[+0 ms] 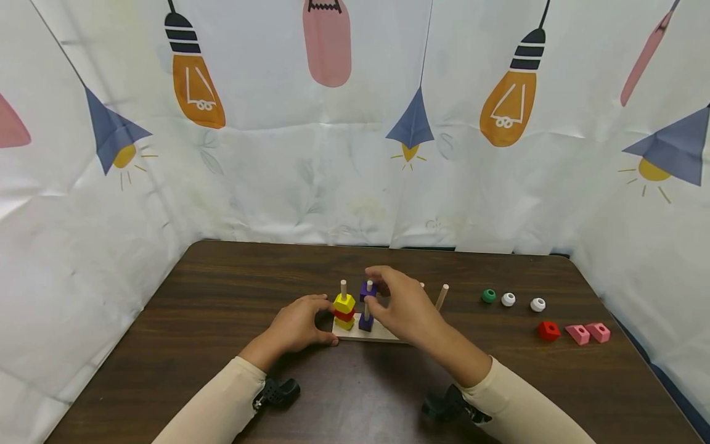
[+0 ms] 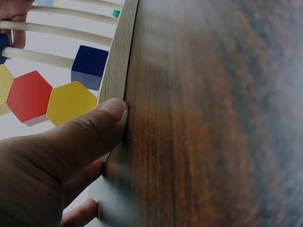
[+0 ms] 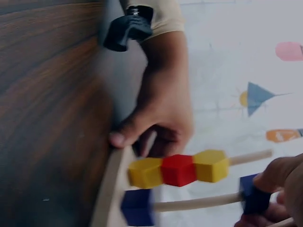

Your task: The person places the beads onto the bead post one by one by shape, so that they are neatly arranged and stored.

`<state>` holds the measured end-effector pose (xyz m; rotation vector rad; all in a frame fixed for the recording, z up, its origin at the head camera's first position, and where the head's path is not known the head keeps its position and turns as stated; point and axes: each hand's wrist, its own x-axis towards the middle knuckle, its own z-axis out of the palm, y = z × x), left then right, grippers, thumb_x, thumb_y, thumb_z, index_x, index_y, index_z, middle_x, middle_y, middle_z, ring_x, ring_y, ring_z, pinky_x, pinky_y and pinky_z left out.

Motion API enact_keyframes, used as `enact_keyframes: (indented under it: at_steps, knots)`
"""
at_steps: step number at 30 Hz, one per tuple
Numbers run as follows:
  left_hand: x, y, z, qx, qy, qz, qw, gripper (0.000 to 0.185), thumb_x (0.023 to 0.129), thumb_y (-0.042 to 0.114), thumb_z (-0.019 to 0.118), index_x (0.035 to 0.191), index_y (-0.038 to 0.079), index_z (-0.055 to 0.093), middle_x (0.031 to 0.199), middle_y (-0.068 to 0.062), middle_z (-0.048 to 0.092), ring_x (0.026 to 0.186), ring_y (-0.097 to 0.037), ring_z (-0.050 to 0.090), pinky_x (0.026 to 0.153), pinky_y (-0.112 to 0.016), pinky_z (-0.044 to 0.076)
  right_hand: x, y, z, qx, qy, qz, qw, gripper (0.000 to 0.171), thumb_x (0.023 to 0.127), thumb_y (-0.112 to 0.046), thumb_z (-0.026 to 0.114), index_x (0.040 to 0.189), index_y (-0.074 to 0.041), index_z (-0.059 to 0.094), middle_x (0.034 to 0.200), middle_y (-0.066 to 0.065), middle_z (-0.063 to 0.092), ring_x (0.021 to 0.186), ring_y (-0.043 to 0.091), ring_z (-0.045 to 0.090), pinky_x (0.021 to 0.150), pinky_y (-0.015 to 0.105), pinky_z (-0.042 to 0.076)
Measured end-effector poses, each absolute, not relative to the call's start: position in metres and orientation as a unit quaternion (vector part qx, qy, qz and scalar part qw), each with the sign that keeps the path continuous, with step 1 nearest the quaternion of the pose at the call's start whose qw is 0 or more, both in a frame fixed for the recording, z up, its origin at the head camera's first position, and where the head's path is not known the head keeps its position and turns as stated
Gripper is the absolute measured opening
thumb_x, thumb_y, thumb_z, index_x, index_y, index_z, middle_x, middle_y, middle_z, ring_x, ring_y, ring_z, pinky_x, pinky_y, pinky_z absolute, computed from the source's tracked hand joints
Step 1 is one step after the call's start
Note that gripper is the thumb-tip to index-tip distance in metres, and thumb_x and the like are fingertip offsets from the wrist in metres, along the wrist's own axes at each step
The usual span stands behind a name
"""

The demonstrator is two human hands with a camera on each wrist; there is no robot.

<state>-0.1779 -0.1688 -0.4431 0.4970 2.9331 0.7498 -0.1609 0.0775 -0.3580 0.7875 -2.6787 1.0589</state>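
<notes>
A wooden peg board stands on the table with several upright pegs. Its left end is steadied by my left hand, the thumb on the front edge and the fingers round the end. On the leftmost peg a red hexagonal block sits between two yellow hexagonal blocks. My right hand pinches a blue block near the top of the second peg, whose tip shows above it. Another blue block rests at that peg's foot. The right hand and forearm partly hide the pegs farther right.
To the right on the brown table lie a green bead, two white beads, a red block and two pink blocks. A printed white curtain hangs behind the table.
</notes>
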Motion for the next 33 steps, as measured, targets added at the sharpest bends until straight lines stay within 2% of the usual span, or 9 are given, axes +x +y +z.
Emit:
enact_keyframes:
  at_steps: [3, 7, 11, 15, 23, 30, 33]
  knots:
    - [-0.178, -0.168, -0.443, 0.162, 0.956, 0.244, 0.036, 0.052, 0.07, 0.042, 0.095, 0.115, 0.022, 0.076, 0.144, -0.012, 0.059, 0.133, -0.035, 0.054, 0.102, -0.06, 0.046, -0.162, 0.078, -0.368, 0.26, -0.885, 0.374, 0.1, 0.064, 0.087, -0.008, 0.082, 0.143, -0.003, 0.051, 0.114, 0.005, 0.07, 0.094, 0.018, 0.07, 0.083, 0.035, 0.059]
    - [-0.178, -0.168, -0.443, 0.163, 0.956, 0.243, 0.035, 0.052, 0.07, 0.042, 0.095, 0.114, 0.022, 0.076, 0.144, -0.012, 0.059, 0.133, -0.035, 0.054, 0.102, -0.06, 0.046, -0.162, 0.079, -0.381, 0.251, -0.874, 0.398, 0.116, 0.085, 0.085, -0.006, 0.084, 0.154, -0.004, 0.033, 0.113, 0.003, 0.067, 0.094, 0.015, 0.068, 0.081, 0.032, 0.058]
    - [-0.179, -0.167, -0.442, 0.162, 0.956, 0.24, 0.036, 0.053, 0.07, 0.042, 0.095, 0.115, 0.021, 0.076, 0.144, -0.013, 0.059, 0.133, -0.035, 0.054, 0.102, -0.06, 0.046, -0.162, 0.079, -0.394, 0.229, -0.867, 0.43, 0.105, 0.101, 0.084, -0.004, 0.084, 0.159, -0.007, 0.016, 0.111, 0.002, 0.068, 0.094, 0.017, 0.069, 0.083, 0.031, 0.058]
    - [-0.179, -0.167, -0.442, 0.16, 0.957, 0.238, 0.037, 0.054, 0.07, 0.043, 0.095, 0.115, 0.02, 0.075, 0.144, -0.013, 0.059, 0.132, -0.035, 0.054, 0.102, -0.06, 0.046, -0.162, 0.078, -0.406, 0.212, -0.857, 0.46, 0.091, 0.111, 0.083, -0.002, 0.084, 0.161, -0.008, 0.006, 0.109, 0.002, 0.069, 0.092, 0.018, 0.07, 0.082, 0.032, 0.059]
    - [-0.179, -0.167, -0.442, 0.162, 0.957, 0.238, 0.036, 0.053, 0.07, 0.042, 0.095, 0.114, 0.022, 0.075, 0.143, -0.013, 0.059, 0.132, -0.036, 0.054, 0.102, -0.06, 0.046, -0.164, 0.078, -0.426, 0.209, -0.862, 0.457, 0.069, 0.112, 0.081, -0.001, 0.086, 0.159, -0.004, 0.005, 0.105, 0.003, 0.07, 0.085, 0.017, 0.068, 0.08, 0.034, 0.059]
    - [-0.179, -0.167, -0.443, 0.161, 0.956, 0.241, 0.036, 0.054, 0.069, 0.042, 0.096, 0.115, 0.021, 0.075, 0.143, -0.013, 0.059, 0.132, -0.035, 0.054, 0.103, -0.059, 0.046, -0.165, 0.078, -0.43, 0.209, -0.856, 0.468, 0.06, 0.112, 0.081, -0.002, 0.085, 0.159, -0.005, 0.006, 0.106, 0.004, 0.071, 0.088, 0.018, 0.069, 0.082, 0.034, 0.058]
    - [-0.179, -0.167, -0.443, 0.16, 0.957, 0.241, 0.037, 0.054, 0.069, 0.042, 0.095, 0.115, 0.021, 0.075, 0.143, -0.013, 0.059, 0.133, -0.036, 0.054, 0.103, -0.059, 0.045, -0.163, 0.079, -0.432, 0.219, -0.855, 0.464, 0.069, 0.112, 0.081, -0.003, 0.086, 0.159, -0.005, 0.005, 0.11, 0.006, 0.071, 0.093, 0.02, 0.07, 0.086, 0.035, 0.058]
